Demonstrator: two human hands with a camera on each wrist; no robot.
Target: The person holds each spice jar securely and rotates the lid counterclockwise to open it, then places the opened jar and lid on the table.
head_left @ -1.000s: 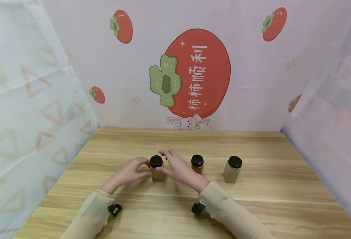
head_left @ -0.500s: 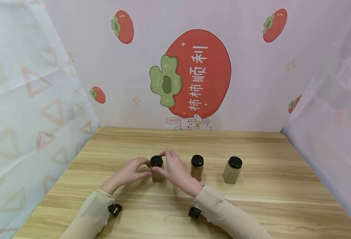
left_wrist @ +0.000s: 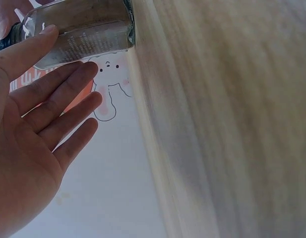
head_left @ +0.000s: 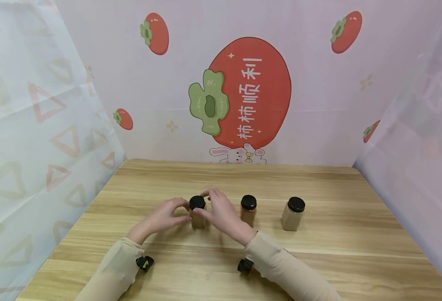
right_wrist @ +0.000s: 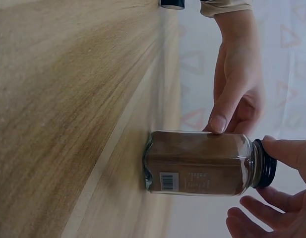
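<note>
A glass jar of brown powder [head_left: 198, 220] with a black lid [head_left: 197, 202] stands upright on the table, left of its middle. My left hand [head_left: 163, 215] holds the jar's body between thumb and fingers from the left. In the left wrist view, its thumb lies on the glass and the lower fingers spread loosely. My right hand [head_left: 222, 214] comes in from the other side, thumb and fingers at the lid's rim. The right wrist view shows the right hand [right_wrist: 286, 208] pinching the lid [right_wrist: 268, 163], and a barcode label on the jar [right_wrist: 197, 166].
To the right stand two more black-capped jars: one of reddish-brown powder [head_left: 248, 216], close by my right forearm, and one of pale beige powder [head_left: 292, 218] farther off. A printed cloth backdrop [head_left: 311, 125] rises behind the wooden table [head_left: 318, 259] and along both sides.
My right hand has moved slightly left and drawn its thumb and fingers in on the lid. The left hand and the jars have stayed in place.
</note>
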